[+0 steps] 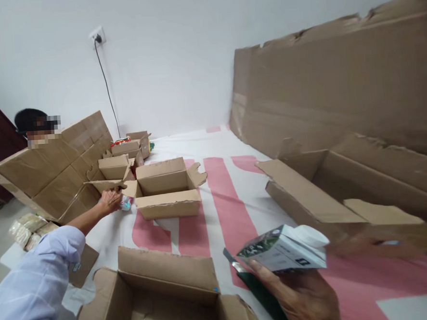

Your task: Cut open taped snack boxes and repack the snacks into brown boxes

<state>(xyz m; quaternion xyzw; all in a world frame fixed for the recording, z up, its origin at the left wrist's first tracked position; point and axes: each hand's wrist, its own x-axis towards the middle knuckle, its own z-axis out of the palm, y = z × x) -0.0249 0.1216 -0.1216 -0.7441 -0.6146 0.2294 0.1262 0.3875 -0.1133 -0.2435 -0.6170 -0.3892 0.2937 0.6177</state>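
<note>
My right hand point(303, 297) is low at the right, closed around a green and white carton point(282, 252) with a white round cap, held tilted above the pink and white floor sheet point(234, 202). My left arm, in a light blue sleeve, reaches forward to the left. My left hand point(109, 201) is closed on a small blue and white packet point(126, 202), just left of an open cardboard box point(166, 189). Directly below me stands another open cardboard box point(164, 298), its inside bare.
Several more open boxes point(121, 161) stand behind towards the wall. Large cardboard sheets point(340, 99) lean along the right, with a flattened box point(309, 192) below them. Another person point(34, 123) sits at the left behind folded cardboard point(51, 172). Wrapped bundles point(27, 229) lie at the left.
</note>
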